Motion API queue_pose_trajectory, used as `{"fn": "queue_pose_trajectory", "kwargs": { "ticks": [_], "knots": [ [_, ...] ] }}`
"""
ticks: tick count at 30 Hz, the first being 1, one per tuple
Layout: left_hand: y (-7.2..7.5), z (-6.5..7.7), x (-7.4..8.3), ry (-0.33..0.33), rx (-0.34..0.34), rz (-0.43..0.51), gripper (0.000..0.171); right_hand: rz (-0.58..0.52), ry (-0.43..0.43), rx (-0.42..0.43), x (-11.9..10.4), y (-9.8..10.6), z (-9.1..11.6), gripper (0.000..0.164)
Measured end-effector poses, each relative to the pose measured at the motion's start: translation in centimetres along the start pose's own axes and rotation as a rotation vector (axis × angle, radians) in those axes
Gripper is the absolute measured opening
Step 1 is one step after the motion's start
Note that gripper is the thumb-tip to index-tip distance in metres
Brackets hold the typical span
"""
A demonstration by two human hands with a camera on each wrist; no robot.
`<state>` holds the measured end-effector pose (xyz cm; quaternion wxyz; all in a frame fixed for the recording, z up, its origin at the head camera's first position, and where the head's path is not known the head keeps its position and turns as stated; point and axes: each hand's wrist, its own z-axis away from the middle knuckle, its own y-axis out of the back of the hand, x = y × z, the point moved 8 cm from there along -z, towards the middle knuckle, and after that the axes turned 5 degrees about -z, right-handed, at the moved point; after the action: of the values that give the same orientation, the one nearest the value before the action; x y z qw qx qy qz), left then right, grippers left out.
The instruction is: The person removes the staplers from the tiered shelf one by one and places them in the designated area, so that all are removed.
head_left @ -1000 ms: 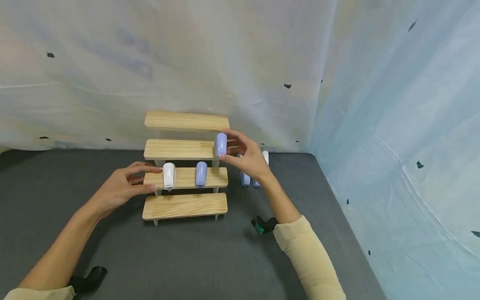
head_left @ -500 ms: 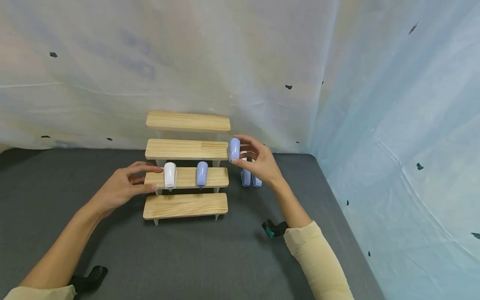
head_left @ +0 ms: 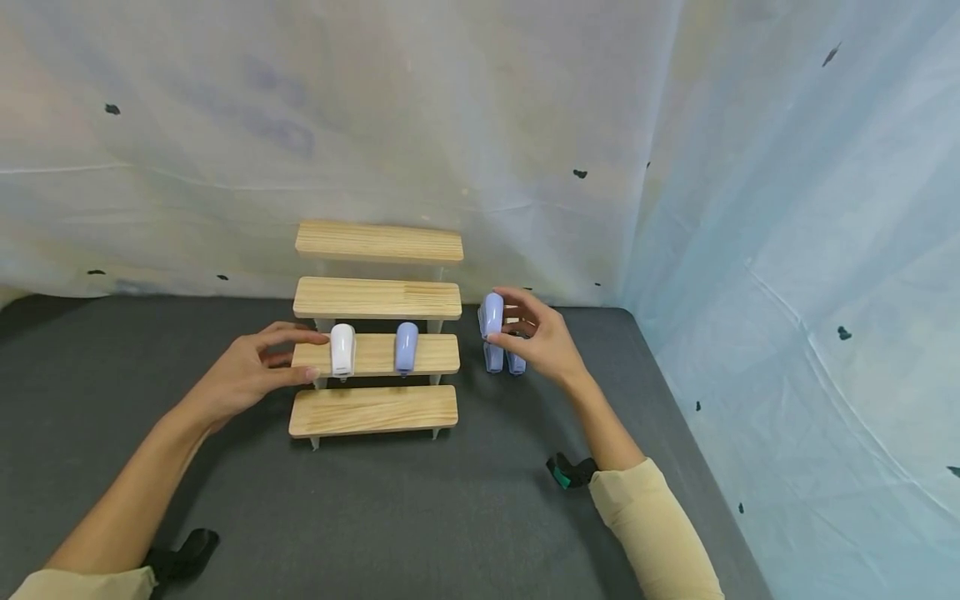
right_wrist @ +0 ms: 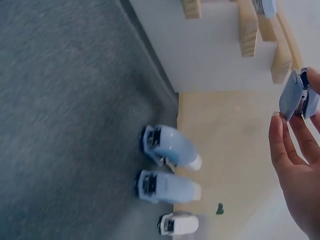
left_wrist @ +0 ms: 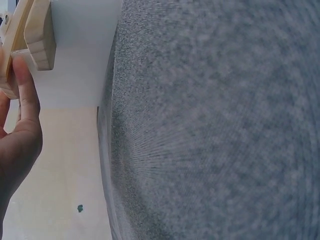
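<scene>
A lavender mini stapler [head_left: 491, 315] is pinched between the thumb and fingers of my right hand [head_left: 543, 343], raised beside the right end of a four-tier wooden display stand [head_left: 375, 408]. The right wrist view shows the held stapler [right_wrist: 291, 97] from its underside. My left hand [head_left: 243, 367] holds the left end of the stand's second-lowest tier, thumb at its front edge and fingers behind. On that tier sit a white stapler [head_left: 342, 350] at the left and a lavender stapler [head_left: 406, 347] right of the middle.
Right of the stand, two lavender staplers [right_wrist: 172, 186] and a white stapler [right_wrist: 179, 224] stand on the dark grey tabletop [head_left: 420, 517]. A pale cloth backdrop [head_left: 480, 133] hangs behind and along the right side.
My right hand has carried the lavender stapler away from the stand's third tier, rightward and down toward the staplers on the table. The left hand stays at the tier's end.
</scene>
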<state>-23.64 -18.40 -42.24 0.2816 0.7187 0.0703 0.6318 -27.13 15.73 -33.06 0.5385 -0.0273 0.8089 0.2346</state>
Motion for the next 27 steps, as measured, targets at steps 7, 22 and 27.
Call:
{"fn": "queue_pose_trajectory", "kwargs": {
  "ticks": [7,22,27],
  "knots": [
    [0.0,0.0,0.0,-0.007,-0.004,0.015,0.052,0.031,-0.046,0.011,1.5,0.9,0.9,0.062],
    [0.0,-0.1,0.2,-0.016,-0.008,0.020,0.052,0.045,-0.113,0.031,6.9,4.0,2.6,0.067],
    [0.0,-0.1,0.1,-0.008,-0.006,0.024,0.052,0.052,-0.120,0.039,7.7,4.6,3.0,0.067]
  ]
}}
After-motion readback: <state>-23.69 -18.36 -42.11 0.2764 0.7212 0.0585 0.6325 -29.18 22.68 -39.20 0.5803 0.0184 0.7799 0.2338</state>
